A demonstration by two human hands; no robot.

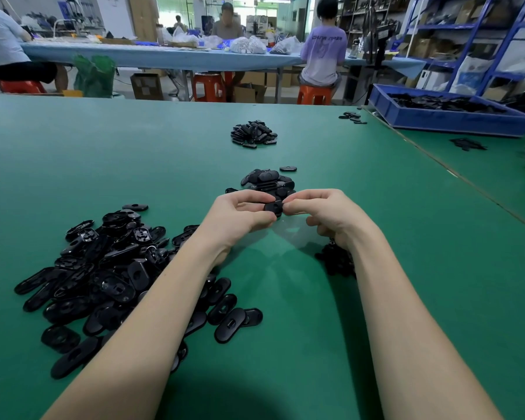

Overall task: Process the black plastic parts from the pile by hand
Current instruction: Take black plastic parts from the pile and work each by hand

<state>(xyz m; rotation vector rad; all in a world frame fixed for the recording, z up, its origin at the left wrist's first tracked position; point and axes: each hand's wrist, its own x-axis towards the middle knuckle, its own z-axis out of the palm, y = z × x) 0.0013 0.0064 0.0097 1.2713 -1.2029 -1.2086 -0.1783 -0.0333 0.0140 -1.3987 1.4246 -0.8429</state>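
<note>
Part [272,206], small, black, glossy plastic, pinched between left hand [240,218], right hand [325,213]

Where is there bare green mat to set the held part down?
Bare green mat lies between the forearms, and more spreads between the middle heap of black plastic parts and the far small heap. Crowded: the big pile of black oval parts at left and the small dark cluster under the right wrist.
</note>
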